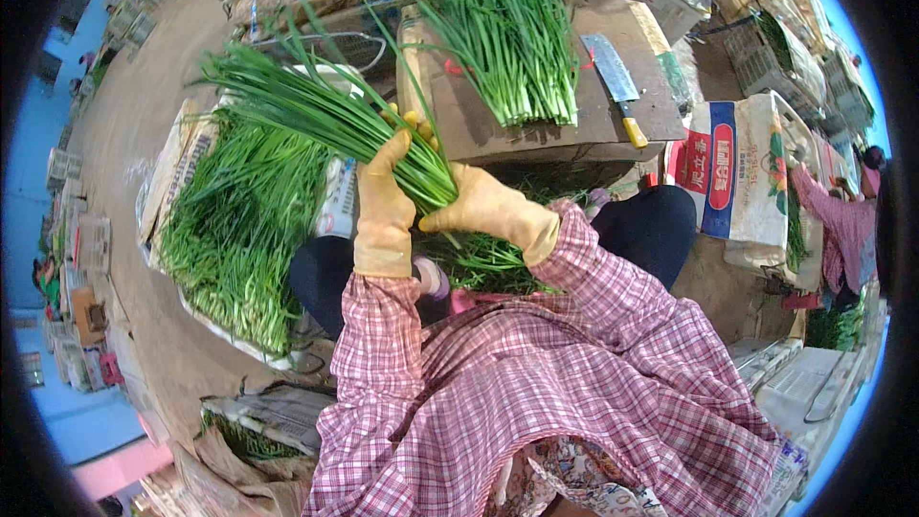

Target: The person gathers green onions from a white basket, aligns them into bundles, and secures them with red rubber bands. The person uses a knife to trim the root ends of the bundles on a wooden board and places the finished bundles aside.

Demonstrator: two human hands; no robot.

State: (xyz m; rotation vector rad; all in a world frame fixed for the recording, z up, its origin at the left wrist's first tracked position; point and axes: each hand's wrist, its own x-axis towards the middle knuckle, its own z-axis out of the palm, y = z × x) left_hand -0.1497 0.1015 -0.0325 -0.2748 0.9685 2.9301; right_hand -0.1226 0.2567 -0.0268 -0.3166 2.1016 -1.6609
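Both hands wear yellow rubber gloves. My left hand [388, 194] grips a bunch of green Chinese chives [323, 111] around its stalks, the leaf tips pointing to the upper left. At the root end, my right hand [495, 212] is cupped against the cut ends; whether its fingers close on them I cannot tell. Beyond the hands, a flat pile of chives [517, 50] lies on a brown board [481, 136], with red ties near it. A cleaver-like knife [610, 72] with a yellow and black handle rests at the pile's right.
A large heap of chives [237, 230] fills a crate at left. Loose chives [488, 262] lie between my knees. A printed white sack [743, 172] covers a crate at right, where a person in a pink checked sleeve [826, 215] sits. More crates [772, 57] stand around.
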